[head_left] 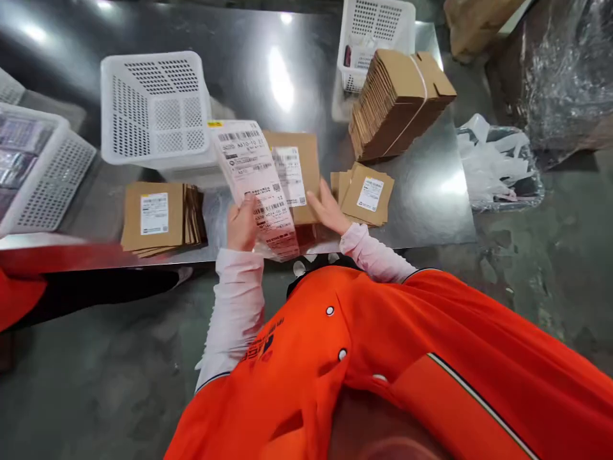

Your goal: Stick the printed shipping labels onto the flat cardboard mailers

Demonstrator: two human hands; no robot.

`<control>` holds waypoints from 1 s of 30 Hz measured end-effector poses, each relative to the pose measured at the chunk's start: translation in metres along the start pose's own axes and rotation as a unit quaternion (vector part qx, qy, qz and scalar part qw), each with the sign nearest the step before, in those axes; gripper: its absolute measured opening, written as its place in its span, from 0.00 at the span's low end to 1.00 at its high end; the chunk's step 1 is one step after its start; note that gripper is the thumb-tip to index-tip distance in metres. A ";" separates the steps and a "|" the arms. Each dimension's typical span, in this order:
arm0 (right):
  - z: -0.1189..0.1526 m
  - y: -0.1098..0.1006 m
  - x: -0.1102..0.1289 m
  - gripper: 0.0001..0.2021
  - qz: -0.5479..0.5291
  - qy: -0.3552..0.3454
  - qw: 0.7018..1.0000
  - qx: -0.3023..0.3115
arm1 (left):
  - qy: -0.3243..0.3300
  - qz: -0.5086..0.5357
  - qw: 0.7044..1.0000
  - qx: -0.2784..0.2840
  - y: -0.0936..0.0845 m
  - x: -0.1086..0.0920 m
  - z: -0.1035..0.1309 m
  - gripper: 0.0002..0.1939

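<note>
A long strip of printed white labels is gripped near its lower part by my left hand, fingers closed round it. Partly behind the strip lies a brown cardboard mailer bearing a white label. My right hand rests at the mailer's right edge, its fingers spread and apart. Just right of that hand, a small pile of brown mailers has a white label on top. To the left, another pile of labelled mailers sits near the table's front edge.
On the metal table stand a white basket and, at the back right, another basket beside a strapped cardboard stack. A filled basket is at the left, near another person's red sleeve. A plastic-lined bin stands right.
</note>
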State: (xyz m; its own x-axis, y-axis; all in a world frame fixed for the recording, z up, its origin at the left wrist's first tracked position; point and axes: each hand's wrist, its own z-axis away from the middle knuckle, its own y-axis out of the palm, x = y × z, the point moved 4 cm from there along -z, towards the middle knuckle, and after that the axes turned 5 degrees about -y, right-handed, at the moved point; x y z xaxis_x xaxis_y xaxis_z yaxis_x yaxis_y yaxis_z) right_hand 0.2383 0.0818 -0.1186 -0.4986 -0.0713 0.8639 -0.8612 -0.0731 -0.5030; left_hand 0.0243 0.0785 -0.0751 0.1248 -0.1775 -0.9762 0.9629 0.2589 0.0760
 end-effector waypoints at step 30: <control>0.034 -0.015 0.093 0.09 0.028 -0.127 0.982 0.136 | -0.038 0.003 0.998 -0.049 0.003 0.058 0.087 0.24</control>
State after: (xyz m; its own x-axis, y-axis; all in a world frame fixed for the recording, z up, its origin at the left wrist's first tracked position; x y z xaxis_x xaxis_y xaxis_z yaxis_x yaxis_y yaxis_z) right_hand 0.2085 0.0425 -0.0315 -0.4739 -0.3260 0.8180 -0.7571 -0.3234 -0.5676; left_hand 0.0550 -0.0138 -0.1134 0.1527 -0.2462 -0.9571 0.9342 0.3519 0.0585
